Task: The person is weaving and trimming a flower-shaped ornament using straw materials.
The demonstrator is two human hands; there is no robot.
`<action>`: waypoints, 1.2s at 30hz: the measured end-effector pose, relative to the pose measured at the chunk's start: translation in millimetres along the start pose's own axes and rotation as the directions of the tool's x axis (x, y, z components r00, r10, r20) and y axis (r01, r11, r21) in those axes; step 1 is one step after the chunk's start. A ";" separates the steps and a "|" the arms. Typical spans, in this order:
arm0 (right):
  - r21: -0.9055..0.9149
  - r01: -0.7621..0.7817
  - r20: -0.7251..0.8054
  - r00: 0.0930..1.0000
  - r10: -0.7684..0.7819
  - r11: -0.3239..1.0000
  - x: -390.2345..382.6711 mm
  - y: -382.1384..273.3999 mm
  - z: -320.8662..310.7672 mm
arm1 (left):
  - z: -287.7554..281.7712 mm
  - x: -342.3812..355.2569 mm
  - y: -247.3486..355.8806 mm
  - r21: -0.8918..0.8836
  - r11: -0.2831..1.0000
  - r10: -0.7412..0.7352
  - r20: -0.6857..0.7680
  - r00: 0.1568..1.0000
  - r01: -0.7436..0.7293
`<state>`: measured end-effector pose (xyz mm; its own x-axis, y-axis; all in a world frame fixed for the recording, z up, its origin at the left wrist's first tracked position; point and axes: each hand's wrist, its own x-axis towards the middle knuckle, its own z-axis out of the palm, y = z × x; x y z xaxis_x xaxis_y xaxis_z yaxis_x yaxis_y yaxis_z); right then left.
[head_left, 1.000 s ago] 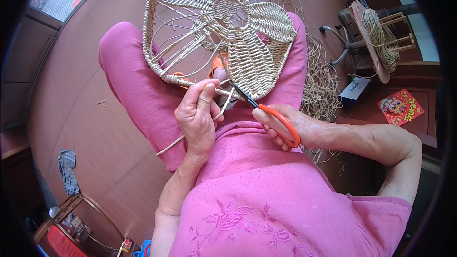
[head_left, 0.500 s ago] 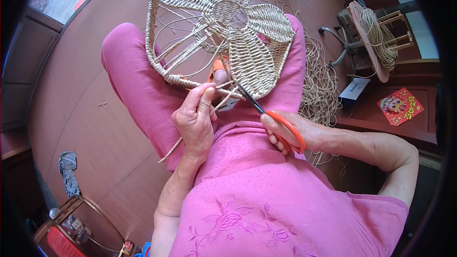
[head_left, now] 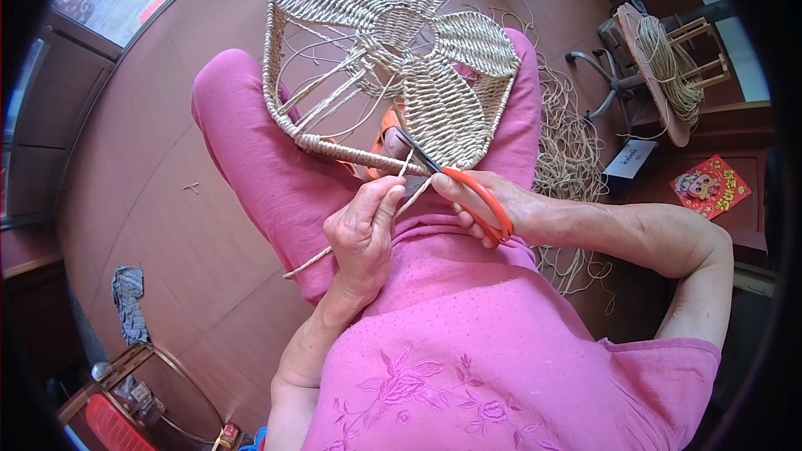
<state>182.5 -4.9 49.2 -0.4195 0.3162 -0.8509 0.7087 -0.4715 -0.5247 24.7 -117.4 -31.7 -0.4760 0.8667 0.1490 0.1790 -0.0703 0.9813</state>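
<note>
A woven cord piece [head_left: 439,108] with flower-like petals in an angular frame rests between my pink-clad knees, its left side strung with loose strands. My left hand [head_left: 363,234] is closed, pinching a pale twisted cord [head_left: 305,264] just below the frame's front bar; the cord trails over my left thigh. My right hand [head_left: 484,213] grips orange-handled scissors [head_left: 476,193], their dark blades pointing up-left across the front bar, beside the upper end of the cord. Whether the blades touch the cord I cannot tell.
Loose cord [head_left: 568,142] lies heaped on the floor right of me. At right are a board [head_left: 628,33] with coiled cord on a wheeled base, a white-and-blue box [head_left: 628,159] and a red paper [head_left: 710,186]. A cloth [head_left: 129,301] and a metal rack [head_left: 125,367] are at lower left.
My left hand has moved right and a little down with the cord. The scissors have shifted up and left from half a second ago. The cord's upper end stands more upright.
</note>
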 end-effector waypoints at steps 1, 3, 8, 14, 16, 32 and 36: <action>-0.003 0.040 0.003 0.999 -0.040 0.999 -0.4 1.2 -1.4 | -0.9 1.4 2.7 0.044 0.998 0.043 0.009 0.999 -0.043; -0.003 0.087 0.013 0.996 -0.087 0.996 -2.8 2.7 -3.9 | -6.9 2.1 10.4 0.097 0.991 0.088 0.019 0.996 -0.089; -0.079 0.198 0.017 0.980 -0.198 0.977 -38.0 12.8 -26.6 | -73.3 3.2 6.7 0.329 0.943 0.138 -0.233 0.963 -0.056; 0.278 0.625 -0.509 0.740 -0.440 0.730 -3.7 101.5 -135.6 | -86.0 18.5 16.3 0.850 0.513 0.190 0.023 0.982 -0.120; 0.185 0.510 -0.657 0.700 -0.280 0.840 20.1 130.4 -163.4 | -47.4 26.2 20.8 0.726 0.560 0.306 0.266 0.914 -0.399; 0.527 0.148 -0.533 0.825 0.190 0.837 169.0 326.6 -145.9 | 73.1 82.3 2.8 0.604 0.677 0.215 0.383 0.898 -0.420; 0.356 0.153 -0.615 0.781 0.108 0.922 230.5 399.2 -144.1 | 81.2 88.6 10.5 0.612 0.693 0.207 0.338 0.918 -0.381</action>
<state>450.4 -1.6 -352.7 0.0970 0.7023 -0.7052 0.3878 -0.6793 -0.6231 54.3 -1.3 -18.0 -0.1089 0.9482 0.2985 0.8324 -0.0772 0.5487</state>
